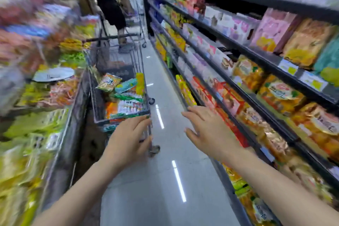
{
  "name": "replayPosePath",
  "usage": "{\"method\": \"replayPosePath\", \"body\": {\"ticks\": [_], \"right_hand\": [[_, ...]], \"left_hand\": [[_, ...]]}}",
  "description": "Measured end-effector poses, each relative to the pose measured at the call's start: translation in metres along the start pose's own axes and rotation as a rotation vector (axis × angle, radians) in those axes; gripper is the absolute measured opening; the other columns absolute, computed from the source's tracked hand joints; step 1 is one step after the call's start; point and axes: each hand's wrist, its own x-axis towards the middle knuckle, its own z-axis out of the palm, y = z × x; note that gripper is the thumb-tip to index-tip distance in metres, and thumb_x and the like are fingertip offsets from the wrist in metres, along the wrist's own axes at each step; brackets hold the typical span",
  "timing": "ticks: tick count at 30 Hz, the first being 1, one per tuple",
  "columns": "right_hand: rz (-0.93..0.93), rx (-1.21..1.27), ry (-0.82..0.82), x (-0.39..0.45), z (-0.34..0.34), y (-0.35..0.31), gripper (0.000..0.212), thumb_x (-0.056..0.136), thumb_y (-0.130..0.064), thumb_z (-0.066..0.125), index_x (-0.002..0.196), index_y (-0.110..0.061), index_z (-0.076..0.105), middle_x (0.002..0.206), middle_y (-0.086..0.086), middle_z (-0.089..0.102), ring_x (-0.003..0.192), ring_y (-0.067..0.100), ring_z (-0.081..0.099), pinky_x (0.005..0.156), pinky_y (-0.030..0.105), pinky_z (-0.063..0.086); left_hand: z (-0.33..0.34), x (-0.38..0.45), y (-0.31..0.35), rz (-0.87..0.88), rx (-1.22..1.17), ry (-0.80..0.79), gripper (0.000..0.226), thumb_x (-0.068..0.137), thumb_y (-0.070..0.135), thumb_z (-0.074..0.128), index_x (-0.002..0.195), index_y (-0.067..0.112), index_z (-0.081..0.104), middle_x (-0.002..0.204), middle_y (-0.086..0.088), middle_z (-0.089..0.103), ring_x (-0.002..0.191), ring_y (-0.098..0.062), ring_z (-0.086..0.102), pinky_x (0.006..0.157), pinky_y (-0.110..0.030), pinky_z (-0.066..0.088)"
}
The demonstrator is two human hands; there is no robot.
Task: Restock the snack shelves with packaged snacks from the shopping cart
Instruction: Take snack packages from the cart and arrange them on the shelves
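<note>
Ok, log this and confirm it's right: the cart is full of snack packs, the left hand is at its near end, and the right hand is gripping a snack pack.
One error. The head view shows the right hand open over the aisle floor, holding nothing. The cart does hold snack packs, and the left hand is at its near end.

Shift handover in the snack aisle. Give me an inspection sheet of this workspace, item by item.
Surface: grey aisle floor, with reflections of ceiling lights.
Job's things: shopping cart on the left side of the aisle, loaded with packaged snacks; snack shelves on the right, stocked with bags and boxes.
Clutter: nothing seen on the floor.
Hands: left hand open, at the cart's near corner; contact cannot be told. Right hand open, fingers spread, holding nothing, near the lower shelf edge.
Cables: nothing seen.
Surroundings: blurred display of packets on the left; another person with a second cart farther down the aisle.
</note>
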Motion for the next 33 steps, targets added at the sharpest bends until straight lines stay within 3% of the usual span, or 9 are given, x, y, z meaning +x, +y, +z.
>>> {"method": "replayPosePath", "body": {"ticks": [4, 11, 18, 33], "right_hand": [[-0.081, 0.067, -0.003, 0.041, 0.043, -0.033, 0.039, 0.086, -0.032, 0.052, 0.113, -0.007, 0.065, 0.110, 0.010, 0.064, 0.103, 0.028, 0.059, 0.095, 0.037, 0.046], [-0.150, 0.110, -0.080, 0.110, 0.089, -0.050, 0.043, 0.089, -0.038, 0.046, 0.119, -0.012, 0.062, 0.114, 0.005, 0.063, 0.107, 0.022, 0.056, 0.093, 0.034, 0.047], [-0.205, 0.152, -0.125, 0.195, 0.139, -0.007, 0.039, 0.087, -0.033, 0.056, 0.120, -0.014, 0.062, 0.114, 0.004, 0.063, 0.107, 0.024, 0.059, 0.091, 0.035, 0.050], [-0.216, 0.218, -0.290, 0.368, 0.241, 0.088, 0.043, 0.085, -0.035, 0.055, 0.121, -0.012, 0.063, 0.114, 0.005, 0.064, 0.106, 0.026, 0.060, 0.089, 0.038, 0.051]], "left_hand": [[-0.014, -0.024, -0.059, -0.081, 0.077, 0.020, 0.050, 0.086, 0.038, 0.051, 0.120, 0.004, 0.063, 0.116, -0.013, 0.064, 0.103, -0.032, 0.061, 0.090, -0.035, 0.040], [-0.020, -0.019, -0.128, -0.214, 0.087, 0.013, 0.055, 0.086, 0.041, 0.046, 0.122, 0.004, 0.063, 0.117, -0.014, 0.065, 0.103, -0.033, 0.063, 0.086, -0.042, 0.054], [-0.005, 0.042, -0.182, -0.303, 0.127, 0.061, 0.054, 0.087, 0.043, 0.046, 0.123, 0.007, 0.063, 0.120, -0.010, 0.065, 0.107, -0.028, 0.062, 0.090, -0.039, 0.051], [0.046, 0.189, -0.287, -0.421, 0.205, 0.001, 0.053, 0.077, 0.031, 0.080, 0.122, 0.007, 0.065, 0.115, -0.008, 0.068, 0.102, -0.026, 0.067, 0.085, -0.038, 0.054]]}}
